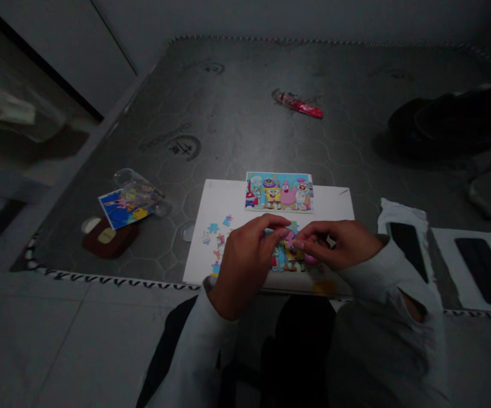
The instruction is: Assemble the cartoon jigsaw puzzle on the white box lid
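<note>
Over a white board (217, 198), both hands meet around a small pink jigsaw piece (290, 238). Thumb and forefinger of my left hand (248, 255) pinch it from the left. From the right, the bent fingers of my right hand (338, 241) close at its edge. Just beneath lies a partly joined cartoon puzzle (291, 265), half covered by the hands. Loose jigsaw pieces (213, 228) are scattered left of my left hand. A cartoon picture card (279, 192) rests flat at the board's far edge.
Left of the board are a brown case (107, 238), a blue picture card (122, 209) and clear plastic wrapping (137, 187). A red packet (302, 106) lies farther back. Two dark phones (409, 246) and a black bag (444, 124) are on the right.
</note>
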The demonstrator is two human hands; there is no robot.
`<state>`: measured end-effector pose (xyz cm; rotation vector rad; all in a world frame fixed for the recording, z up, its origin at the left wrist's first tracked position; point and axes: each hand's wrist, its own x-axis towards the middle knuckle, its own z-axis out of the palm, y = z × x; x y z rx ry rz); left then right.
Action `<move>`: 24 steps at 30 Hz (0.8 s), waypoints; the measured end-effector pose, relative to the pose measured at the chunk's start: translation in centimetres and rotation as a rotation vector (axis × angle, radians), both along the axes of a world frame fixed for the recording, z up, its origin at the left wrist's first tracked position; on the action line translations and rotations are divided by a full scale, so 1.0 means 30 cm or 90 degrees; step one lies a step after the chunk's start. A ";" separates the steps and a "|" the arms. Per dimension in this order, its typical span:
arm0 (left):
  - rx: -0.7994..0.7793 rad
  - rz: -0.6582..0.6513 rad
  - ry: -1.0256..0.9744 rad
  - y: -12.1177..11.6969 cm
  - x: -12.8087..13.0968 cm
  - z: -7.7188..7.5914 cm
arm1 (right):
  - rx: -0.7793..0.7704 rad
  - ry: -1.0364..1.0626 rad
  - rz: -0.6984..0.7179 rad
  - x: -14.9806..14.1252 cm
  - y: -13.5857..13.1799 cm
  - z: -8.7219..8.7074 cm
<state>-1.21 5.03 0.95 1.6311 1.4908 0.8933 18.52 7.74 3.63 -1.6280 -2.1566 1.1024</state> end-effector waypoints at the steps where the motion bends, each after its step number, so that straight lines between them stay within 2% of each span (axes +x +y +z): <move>1: 0.006 0.000 0.006 0.000 -0.002 -0.001 | 0.000 0.005 -0.007 0.001 -0.002 0.006; 9: 0.026 -0.009 -0.002 0.004 0.000 -0.009 | -0.018 0.009 -0.001 0.002 -0.003 0.007; 17: -0.018 -0.018 0.011 -0.004 0.015 -0.005 | 0.076 0.014 -0.063 0.027 0.002 -0.025; 20: -0.017 -0.033 0.017 -0.006 0.024 -0.004 | 0.033 0.010 -0.053 0.040 0.007 -0.039; 24: 0.032 -0.024 0.012 -0.006 0.031 -0.008 | -0.008 0.012 -0.038 0.046 0.006 -0.047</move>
